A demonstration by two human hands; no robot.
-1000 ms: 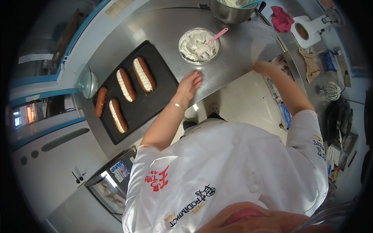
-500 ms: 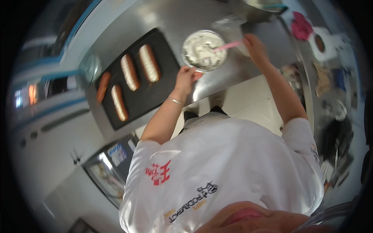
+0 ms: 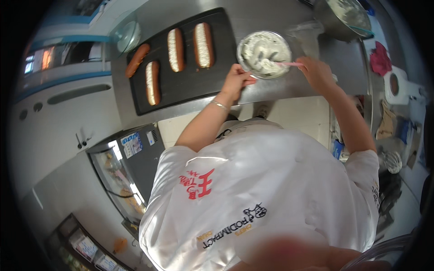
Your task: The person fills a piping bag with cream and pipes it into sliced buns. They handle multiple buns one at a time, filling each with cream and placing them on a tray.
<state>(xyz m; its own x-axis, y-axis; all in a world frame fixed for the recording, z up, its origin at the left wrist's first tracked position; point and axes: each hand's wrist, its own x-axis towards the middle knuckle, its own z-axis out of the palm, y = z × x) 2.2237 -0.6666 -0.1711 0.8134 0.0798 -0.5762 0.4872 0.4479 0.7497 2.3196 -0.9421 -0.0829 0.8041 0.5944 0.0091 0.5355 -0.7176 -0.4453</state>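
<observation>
A round bowl (image 3: 239, 54) of pale, speckled cream (image 3: 261, 47) stands on the steel table. My left hand (image 3: 237, 82) grips its near left rim between thumb and fingers. From the right, my right hand (image 3: 316, 73) is closed round the handle of a pink spatula (image 3: 292, 64), whose blade sits in the cream. Left of the bowl lies a black baking tray (image 3: 185, 90). On it are three long brown buns topped with a white cream strip: a right one (image 3: 203, 45), a middle one (image 3: 175, 49) and a near left one (image 3: 153, 83). A plain bun (image 3: 137, 61) lies at the far left.
A clear plastic bag (image 3: 307, 38) lies just right of the bowl. Beyond it stands a large metal mixing bowl (image 3: 346, 20) with cream remains. A glass bowl (image 3: 129, 35) stands behind the tray. Farther right are a pink cloth (image 3: 380, 58) and a whisk (image 3: 391, 161).
The whole view has shifted, so the table sits higher and the bowl farther right. My right hand has come closer to the bowl, and the spatula has moved toward the cream's near right side.
</observation>
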